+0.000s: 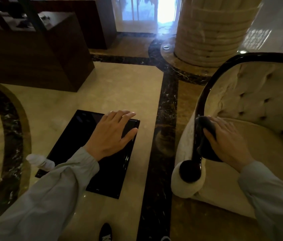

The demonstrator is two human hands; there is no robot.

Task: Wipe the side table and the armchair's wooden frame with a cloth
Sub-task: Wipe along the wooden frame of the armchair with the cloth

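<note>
Right hand wiping chair arm; left hand flat on side table.

Right hand (227,141) presses a dark cloth (205,131) onto the armchair's black frame (197,150), fingers curled over it. Left hand (114,134) lies spread, palm down, on the glossy black table (78,134). The cloth looks soft and light, best bunched under the palm. The lacquered frame is likely slick and curved, so wrap the cloth round the rail.

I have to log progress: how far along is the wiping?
In hand: the right hand presses the dark cloth on the armchair's wooden frame at the near arm. The left hand rests flat on the glossy side table; whether it was wiped cannot be told. The frame's upper curve seems left.
</note>
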